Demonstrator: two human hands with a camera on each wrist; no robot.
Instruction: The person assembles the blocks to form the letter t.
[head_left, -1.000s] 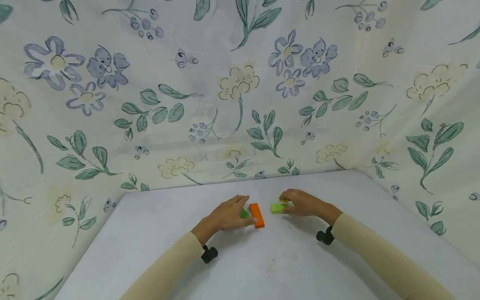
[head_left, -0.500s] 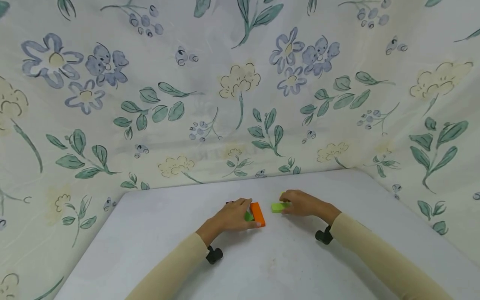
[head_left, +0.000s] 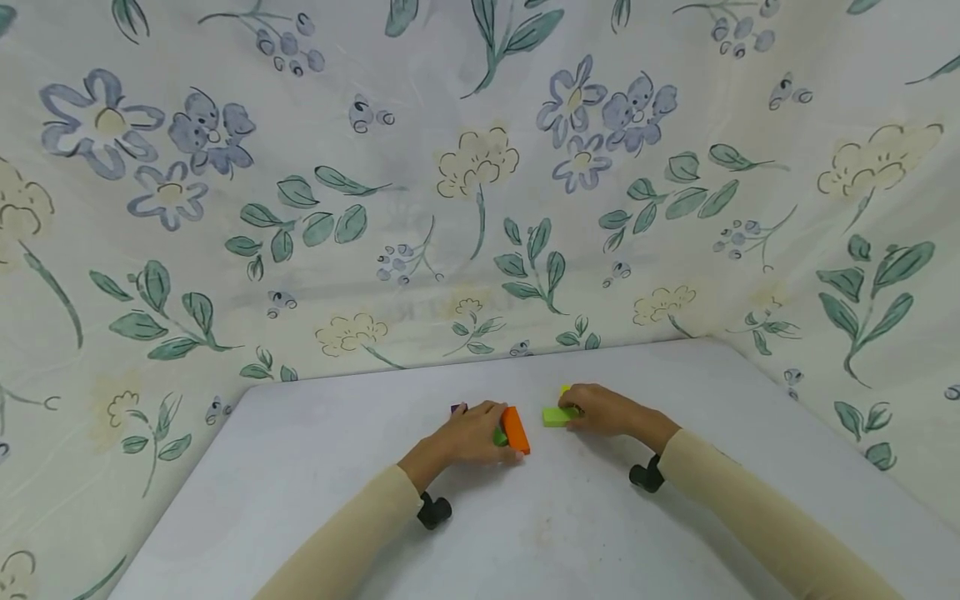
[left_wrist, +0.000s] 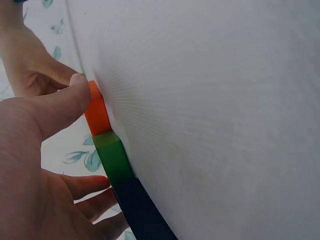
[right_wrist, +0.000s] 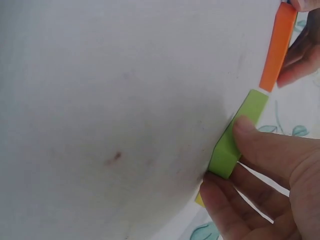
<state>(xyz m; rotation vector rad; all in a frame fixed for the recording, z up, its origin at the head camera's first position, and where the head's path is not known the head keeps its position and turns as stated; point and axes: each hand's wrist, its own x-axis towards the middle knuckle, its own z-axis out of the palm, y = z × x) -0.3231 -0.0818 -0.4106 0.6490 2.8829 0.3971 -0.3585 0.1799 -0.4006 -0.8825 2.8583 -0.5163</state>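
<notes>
In the head view my left hand (head_left: 471, 435) grips an orange block (head_left: 515, 429) by its two ends, thumb at the near end. A green block (left_wrist: 112, 157) stands against the orange one, followed by a dark navy block (left_wrist: 142, 210), in the left wrist view. My right hand (head_left: 606, 411) pinches a light green block (right_wrist: 240, 132) between thumb and fingers. Behind that block a bit of a yellow block (head_left: 566, 389) shows; the fingers hide the rest. A small gap separates the orange and light green blocks.
The blocks lie on a white tabletop (head_left: 360, 408). A floral cloth (head_left: 420, 208) hangs behind the table's back edge and along its sides. A dark purple corner (head_left: 458, 407) sticks out behind my left hand.
My left hand has shifted a little to the right, and its fingers have come onto the ends of the orange block. My right hand has hardly moved.
</notes>
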